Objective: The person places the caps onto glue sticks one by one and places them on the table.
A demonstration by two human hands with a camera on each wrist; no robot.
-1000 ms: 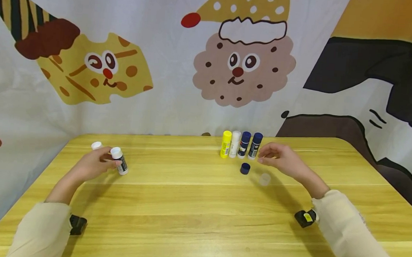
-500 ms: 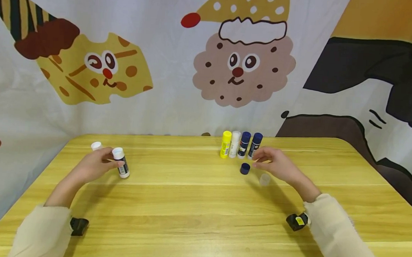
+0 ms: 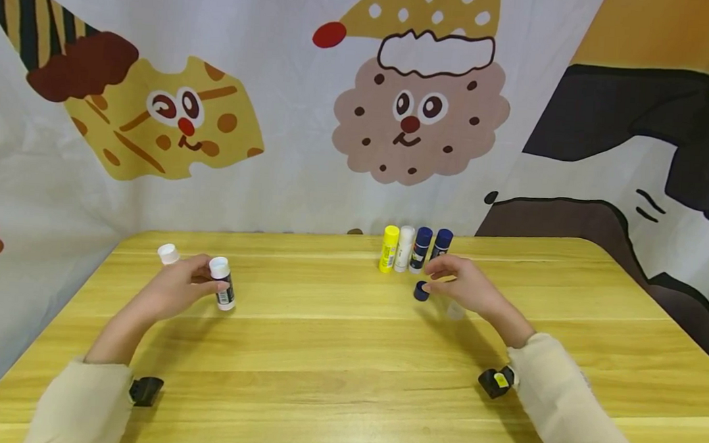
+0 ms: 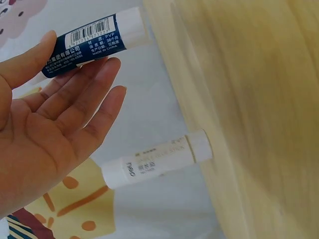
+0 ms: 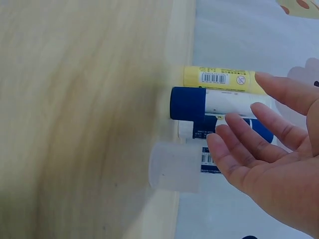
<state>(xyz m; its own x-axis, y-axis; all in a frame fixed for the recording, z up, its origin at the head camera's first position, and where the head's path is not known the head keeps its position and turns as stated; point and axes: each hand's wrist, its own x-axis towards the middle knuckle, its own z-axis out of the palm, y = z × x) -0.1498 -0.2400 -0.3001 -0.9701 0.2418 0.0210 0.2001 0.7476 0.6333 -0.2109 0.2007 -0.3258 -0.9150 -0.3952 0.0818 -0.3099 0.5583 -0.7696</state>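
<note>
Blue cap & clear cap by right hand.

Glossy wooden table, plastic glue stick

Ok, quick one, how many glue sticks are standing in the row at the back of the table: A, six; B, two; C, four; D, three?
C: the head view shows a row of four upright sticks at the table's far edge, a yellow stick, a white stick and two dark blue sticks.
</note>
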